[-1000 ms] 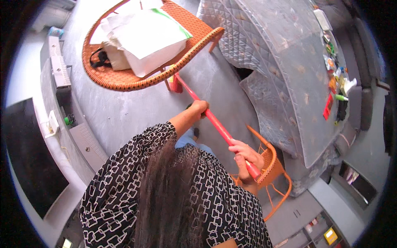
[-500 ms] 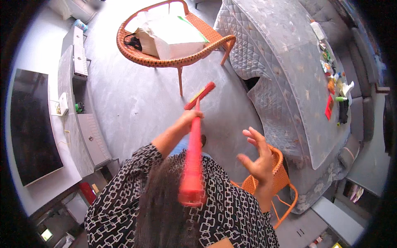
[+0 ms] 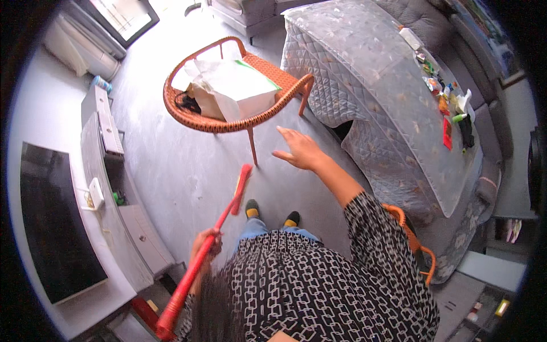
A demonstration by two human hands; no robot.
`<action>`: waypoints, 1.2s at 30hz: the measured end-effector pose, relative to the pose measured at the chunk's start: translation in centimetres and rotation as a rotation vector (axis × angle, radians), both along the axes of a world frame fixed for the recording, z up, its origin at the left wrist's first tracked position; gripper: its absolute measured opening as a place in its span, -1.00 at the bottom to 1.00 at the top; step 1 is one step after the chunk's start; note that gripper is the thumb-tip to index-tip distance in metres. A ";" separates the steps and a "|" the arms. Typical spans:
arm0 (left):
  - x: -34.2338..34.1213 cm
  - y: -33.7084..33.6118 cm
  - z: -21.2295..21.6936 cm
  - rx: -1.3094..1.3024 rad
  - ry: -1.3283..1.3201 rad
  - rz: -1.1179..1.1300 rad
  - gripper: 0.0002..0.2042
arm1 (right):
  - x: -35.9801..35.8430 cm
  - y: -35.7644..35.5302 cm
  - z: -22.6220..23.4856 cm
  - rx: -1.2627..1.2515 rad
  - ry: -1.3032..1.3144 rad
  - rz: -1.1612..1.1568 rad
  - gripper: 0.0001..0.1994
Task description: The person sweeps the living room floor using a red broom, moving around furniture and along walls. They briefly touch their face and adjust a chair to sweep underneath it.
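My left hand [image 3: 207, 244] is wrapped round the long handle of a red broom [image 3: 195, 268]. The broom slants away from me, and its narrow red head [image 3: 242, 189] with pale yellowish bristles is low over the grey floor, in front of my feet; whether it touches the floor I cannot tell. My right hand [image 3: 300, 150] is stretched forward with its fingers apart and nothing in it. It is nearest to an orange wicker chair [image 3: 242, 123], apparently short of its curved rim. On that chair's seat sits a white paper bag [image 3: 228, 88] with something black beside it.
To the right stands a table with a quilted grey cover [image 3: 370, 102], small packets and a red pouch [image 3: 447, 134] on it. A second wicker chair [image 3: 419, 245] is close on my right. Along the left wall run a low cabinet [image 3: 139, 228] and a dark television [image 3: 60, 222].
My right hand has moved forward and left toward the wicker chair. My left hand has come back and left with the broom, whose head now lies nearer my feet. The view has shifted too.
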State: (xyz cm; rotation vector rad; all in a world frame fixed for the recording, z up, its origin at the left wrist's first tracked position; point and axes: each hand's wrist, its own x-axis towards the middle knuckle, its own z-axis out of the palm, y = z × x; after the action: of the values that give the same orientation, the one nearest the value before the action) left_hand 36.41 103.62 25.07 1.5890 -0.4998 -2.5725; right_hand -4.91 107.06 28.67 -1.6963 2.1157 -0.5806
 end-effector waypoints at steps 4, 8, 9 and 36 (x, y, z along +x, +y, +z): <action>4.0 0.1 0.6 0.063 -0.003 0.098 -0.83 | 0.9 -10.3 -5.3 -0.006 0.357 0.006 -0.23; 8.6 -0.8 0.5 0.099 0.003 0.154 -0.81 | 1.6 -16.4 -7.5 0.340 0.376 0.064 -0.25; 10.6 -1.1 -0.1 0.137 -0.002 0.174 -0.79 | 2.1 -17.4 -6.7 0.466 0.353 0.113 -0.27; 13.2 1.0 -2.3 0.236 0.283 0.407 -0.69 | 5.9 11.9 -10.6 0.243 0.441 0.005 -0.45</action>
State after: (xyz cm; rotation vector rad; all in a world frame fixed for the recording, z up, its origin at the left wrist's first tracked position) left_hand 49.65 104.64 22.80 1.1917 0.1440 -2.5343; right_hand 1.02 118.99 18.02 -1.8088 2.3529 0.0665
